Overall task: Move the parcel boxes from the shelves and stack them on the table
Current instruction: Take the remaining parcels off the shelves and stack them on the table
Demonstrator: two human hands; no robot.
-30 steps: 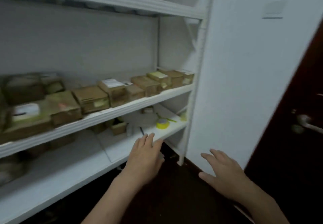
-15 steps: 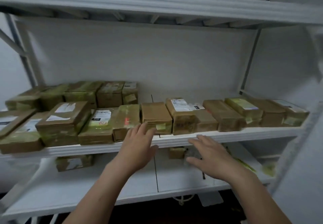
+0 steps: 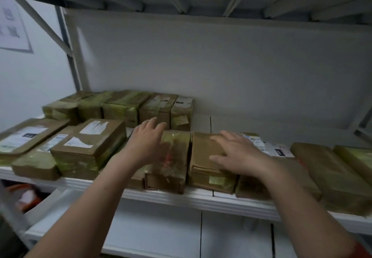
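White shelf (image 3: 181,197) carries tape-wrapped brown parcel boxes (image 3: 88,143), some white-labelled.

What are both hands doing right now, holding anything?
Left hand: open, over the taped box, gripping nothing.
Right hand: open, flat on the brown box, gripping nothing.

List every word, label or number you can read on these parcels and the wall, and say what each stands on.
Nothing here can be read.
Two white labels on the brown cardboard parcel box: blurred.
Large white sticker on the flat brown parcel: blurred.
Framed wall notice: blurred.
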